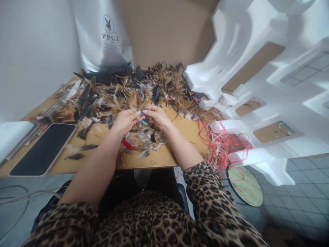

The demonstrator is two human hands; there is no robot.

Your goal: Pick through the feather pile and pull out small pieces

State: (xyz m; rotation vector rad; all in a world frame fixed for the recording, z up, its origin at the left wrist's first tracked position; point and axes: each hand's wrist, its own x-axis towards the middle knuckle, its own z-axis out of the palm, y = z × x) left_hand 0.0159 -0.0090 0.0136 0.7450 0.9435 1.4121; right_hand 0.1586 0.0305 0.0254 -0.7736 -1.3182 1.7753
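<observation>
My left hand [128,120] and my right hand [157,117] meet over the middle of the table, fingertips almost touching. Both are closed in a pinch on what looks like a small feather, mostly hidden by the fingers. Just under the fingertips shows a small bright blue piece [144,122], its kind unclear. A red curved piece [128,144], like a tool handle, lies below my left hand. Loose feather bits [151,139] are scattered nearer to me. Beyond the hands, brown and black feathers [167,80] lie in a wide heap.
A phone [43,149] lies at left. At the back stands a silvery printed bag [102,37]. White foam packaging [272,92] rises on the right, beside a white-lidded jar [227,101] and tangled pink-red strings [221,144]. A round stool [246,187] is below the table's right edge.
</observation>
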